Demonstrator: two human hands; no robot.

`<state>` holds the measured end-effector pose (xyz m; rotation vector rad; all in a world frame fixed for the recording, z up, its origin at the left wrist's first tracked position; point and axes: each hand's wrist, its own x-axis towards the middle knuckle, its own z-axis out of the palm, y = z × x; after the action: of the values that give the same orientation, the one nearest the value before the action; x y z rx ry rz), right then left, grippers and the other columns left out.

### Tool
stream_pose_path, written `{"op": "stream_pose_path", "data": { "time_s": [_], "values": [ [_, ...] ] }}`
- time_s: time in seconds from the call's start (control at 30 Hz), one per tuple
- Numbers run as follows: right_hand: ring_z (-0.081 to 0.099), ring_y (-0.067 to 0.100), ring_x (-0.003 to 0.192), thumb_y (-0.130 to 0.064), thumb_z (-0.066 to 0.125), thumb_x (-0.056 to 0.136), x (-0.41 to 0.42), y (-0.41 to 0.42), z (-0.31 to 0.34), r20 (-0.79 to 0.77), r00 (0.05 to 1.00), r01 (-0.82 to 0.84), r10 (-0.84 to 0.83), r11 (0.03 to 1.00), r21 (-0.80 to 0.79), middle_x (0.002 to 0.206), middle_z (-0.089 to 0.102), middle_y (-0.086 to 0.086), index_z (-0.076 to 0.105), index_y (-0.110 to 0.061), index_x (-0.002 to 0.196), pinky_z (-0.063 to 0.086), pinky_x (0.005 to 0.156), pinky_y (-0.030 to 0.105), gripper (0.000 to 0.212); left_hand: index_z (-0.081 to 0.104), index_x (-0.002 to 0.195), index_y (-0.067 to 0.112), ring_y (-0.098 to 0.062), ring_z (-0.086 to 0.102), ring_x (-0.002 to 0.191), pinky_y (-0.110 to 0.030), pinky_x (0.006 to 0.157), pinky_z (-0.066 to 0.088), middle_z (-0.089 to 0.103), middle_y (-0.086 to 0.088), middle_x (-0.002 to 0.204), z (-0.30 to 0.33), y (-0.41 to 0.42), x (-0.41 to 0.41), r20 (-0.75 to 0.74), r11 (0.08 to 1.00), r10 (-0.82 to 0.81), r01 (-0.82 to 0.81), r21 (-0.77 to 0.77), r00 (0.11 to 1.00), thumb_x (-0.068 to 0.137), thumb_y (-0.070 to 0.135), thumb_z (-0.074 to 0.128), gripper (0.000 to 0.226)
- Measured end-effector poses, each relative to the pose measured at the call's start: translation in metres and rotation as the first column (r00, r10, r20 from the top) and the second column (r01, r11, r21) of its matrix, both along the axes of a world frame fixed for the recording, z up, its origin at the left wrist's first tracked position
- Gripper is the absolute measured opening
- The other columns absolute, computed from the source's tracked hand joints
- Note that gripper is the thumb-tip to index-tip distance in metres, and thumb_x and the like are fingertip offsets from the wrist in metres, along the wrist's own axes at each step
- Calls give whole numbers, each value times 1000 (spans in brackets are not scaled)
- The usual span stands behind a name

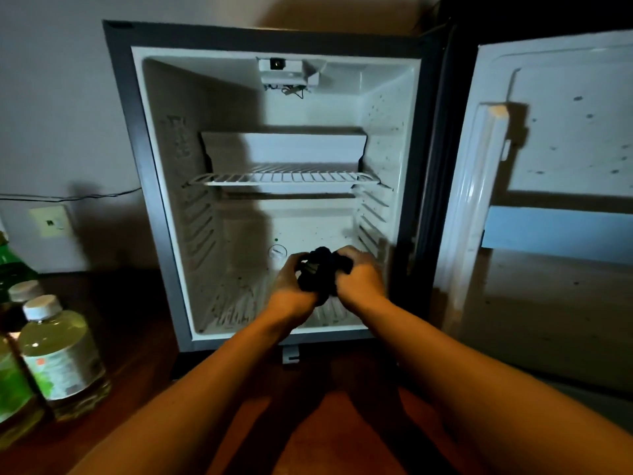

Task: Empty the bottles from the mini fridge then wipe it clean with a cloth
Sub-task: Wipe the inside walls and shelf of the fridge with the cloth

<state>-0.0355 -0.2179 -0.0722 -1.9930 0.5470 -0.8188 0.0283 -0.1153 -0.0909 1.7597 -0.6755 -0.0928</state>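
Both hands are inside the lower part of the fridge point(164, 207), low and toward its right wall, and between them is the dark cloth point(317, 272), bunched into a wad. The left hand point(291, 281) and the right hand point(361, 277) each have a clenched grip on it, one from either side, which looks to me like gathering or folding it into a pad before pressing it to the floor of the fridge. The bottles point(61, 351) stand together on the floor off to the left, clear of the opening, so the emptying seems done and nothing needs lifting around. The wire shelf point(284, 179) is in its slots just above the hands and will limit how high they can sweep without ducking under it. The door point(555, 159) hangs wide open on the right, well out of the way, and its inner face is speckled with dark spots, as is the right wall inside. A small round fitting point(276, 252) sits on the back wall just left of the hands.
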Motion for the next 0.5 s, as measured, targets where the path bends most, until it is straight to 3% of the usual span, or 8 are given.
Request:
{"op": "stream_pose_path", "data": {
  "time_s": [0.07, 0.13, 0.2, 0.23, 0.3, 0.37, 0.5],
  "values": [
    [55, 26, 109, -13, 49, 94, 4, -5, -1, -151, 986, 48, -76, 983, -179, 132, 50, 11, 55, -19, 124, 48, 80, 28, 31, 35, 144, 24, -25, 57, 116, -28, 88, 49, 47, -10, 141, -7, -4, 16, 173, 974, 2, -42, 224, 985, 75, 9, 74, 81],
    [22, 33, 142, -25, 53, 94, 4, -5, -9, -485, 851, -89, -203, 853, -514, 157, 17, 11, 33, -21, 146, 29, 113, 44, 55, 23, 150, 23, -26, 34, 138, -32, 108, 34, 24, -8, 155, -19, -3, 28, 290, 909, -28, -97, 407, 957, 79, 10, 69, 86],
    [-5, 34, 147, -35, 58, 90, 2, -5, -23, -603, 744, -275, -289, 689, -670, 161, -4, 8, 17, -28, 152, 2, 118, 54, 74, 19, 151, 23, -30, 22, 144, -39, 115, 26, 15, -8, 158, -33, -4, 35, 308, 848, -73, -103, 519, 949, 81, 16, 65, 84],
    [-6, 34, 147, -37, 58, 89, 2, -3, -30, -623, 723, -313, -299, 661, -682, 161, -6, 7, 12, -29, 152, 1, 116, 56, 79, 20, 151, 25, -32, 21, 144, -42, 116, 26, 15, -8, 158, -39, -5, 37, 311, 813, -90, -111, 572, 946, 82, 21, 64, 82],
    [8, 38, 145, -39, 56, 91, 4, -3, -43, -657, 700, -319, -281, 700, -639, 160, 0, 7, 7, -32, 152, 18, 113, 56, 78, 29, 145, 29, -34, 32, 137, -45, 110, 34, 31, -9, 151, -48, -9, 40, 313, 778, -110, -115, 618, 943, 84, 34, 60, 68],
    [22, 41, 138, -39, 50, 94, 8, -4, -53, -695, 674, -298, -249, 769, -565, 155, 11, 10, 5, -35, 151, 32, 105, 54, 73, 44, 129, 33, -32, 48, 121, -44, 99, 44, 50, -8, 131, -51, -12, 43, 319, 782, -134, -97, 615, 938, 85, 39, 53, 45],
    [28, 41, 133, -28, 53, 95, 14, -6, -60, -677, 690, -301, -255, 750, -589, 148, 25, 13, 17, -33, 149, 42, 99, 51, 65, 60, 102, 24, -22, 62, 93, -41, 82, 54, 64, -2, 103, -48, -14, 51, 360, 827, -188, -51, 560, 914, 90, 22, 54, 14]
  ]
}}
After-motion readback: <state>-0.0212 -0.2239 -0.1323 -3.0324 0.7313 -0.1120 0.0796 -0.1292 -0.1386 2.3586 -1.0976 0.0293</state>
